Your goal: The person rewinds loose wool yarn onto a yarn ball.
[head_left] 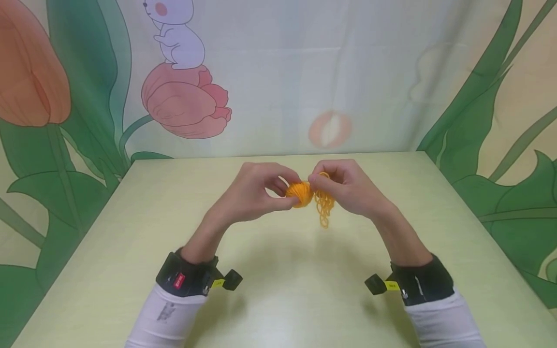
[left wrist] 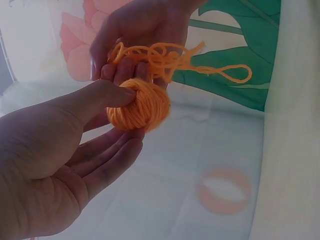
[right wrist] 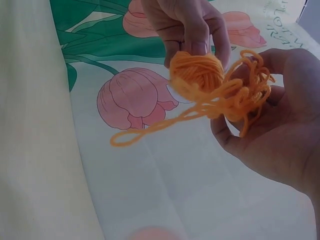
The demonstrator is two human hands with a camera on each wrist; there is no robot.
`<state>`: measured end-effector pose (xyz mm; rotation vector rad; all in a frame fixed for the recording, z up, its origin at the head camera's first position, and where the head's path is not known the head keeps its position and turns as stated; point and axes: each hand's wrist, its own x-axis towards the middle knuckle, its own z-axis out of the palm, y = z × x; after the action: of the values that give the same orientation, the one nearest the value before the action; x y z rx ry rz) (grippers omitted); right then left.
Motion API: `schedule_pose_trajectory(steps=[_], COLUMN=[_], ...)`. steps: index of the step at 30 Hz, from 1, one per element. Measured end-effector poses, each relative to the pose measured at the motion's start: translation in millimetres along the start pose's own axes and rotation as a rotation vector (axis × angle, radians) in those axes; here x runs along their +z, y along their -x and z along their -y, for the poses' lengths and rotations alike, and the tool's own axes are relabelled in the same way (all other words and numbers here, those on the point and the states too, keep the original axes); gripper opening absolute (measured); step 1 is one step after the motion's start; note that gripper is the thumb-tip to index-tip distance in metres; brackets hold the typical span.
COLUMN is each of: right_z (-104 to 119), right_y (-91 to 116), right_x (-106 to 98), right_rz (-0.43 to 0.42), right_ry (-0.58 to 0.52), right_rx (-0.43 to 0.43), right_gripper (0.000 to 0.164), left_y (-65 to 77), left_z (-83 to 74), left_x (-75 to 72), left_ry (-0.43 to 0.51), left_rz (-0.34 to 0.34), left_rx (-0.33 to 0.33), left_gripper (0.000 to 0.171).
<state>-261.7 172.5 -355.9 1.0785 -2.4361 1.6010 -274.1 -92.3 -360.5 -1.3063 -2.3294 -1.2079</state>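
A small ball of orange yarn (head_left: 299, 193) (left wrist: 140, 105) (right wrist: 196, 74) is held above the pale green table (head_left: 283, 270). My left hand (head_left: 261, 191) (left wrist: 75, 145) pinches the ball between thumb and fingers. Close on its right, my right hand (head_left: 344, 186) (right wrist: 270, 125) holds a loose tangle of orange yarn loops (head_left: 324, 205) (left wrist: 170, 57) (right wrist: 240, 97) that runs from the ball and hangs down from the fingers. A single long loop (right wrist: 145, 131) dangles free of the tangle. Both hands meet over the table's middle, toward its far edge.
Black wrist straps (head_left: 187, 278) (head_left: 417, 285) with white sleeves sit near the front edge. A curtain printed with tulips, leaves and a rabbit (head_left: 178, 38) hangs behind and on both sides of the table.
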Motion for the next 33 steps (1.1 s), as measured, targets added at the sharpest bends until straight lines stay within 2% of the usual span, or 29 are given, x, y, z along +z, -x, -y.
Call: schedule_pose_trajectory(steps=[5, 12, 18, 21, 24, 28, 33], right_z=[3.3, 6.0, 8.5, 9.6, 10.2, 8.8, 6.3], right_y=[0.9, 1.0, 0.7, 0.5, -0.4, -1.7, -1.7], right_x=[2.1, 4.2, 6.3, 7.2, 8.1, 8.5, 8.6], right_rz=[0.008, 0.008, 0.03, 0.041, 0.048, 0.058, 0.065], right_ry=[0.016, 0.036, 0.023, 0.018, 0.025, 0.044, 0.052], right_rx=[-0.021, -0.012, -0.026, -0.03, -0.03, -0.028, -0.022], right_gripper=[0.02, 0.018, 0.02, 0.02, 0.019, 0.019, 0.019], left_y=[-1.5, -4.2, -5.0, -5.5, -5.6, -5.7, -5.6], left_z=[2.9, 5.0, 8.1, 7.9, 7.3, 4.3, 0.0], left_x=[1.6, 2.5, 2.8, 2.8, 2.3, 1.4, 0.8], left_ry=[-0.028, 0.008, 0.075, 0.14, 0.241, 0.372, 0.44], left_rz=[-0.069, -0.191, -0.342, -0.388, -0.382, -0.321, -0.265], left_rx=[0.0, -0.014, -0.04, -0.061, -0.078, -0.093, -0.108], left_gripper=[0.024, 0.025, 0.035, 0.039, 0.043, 0.046, 0.044])
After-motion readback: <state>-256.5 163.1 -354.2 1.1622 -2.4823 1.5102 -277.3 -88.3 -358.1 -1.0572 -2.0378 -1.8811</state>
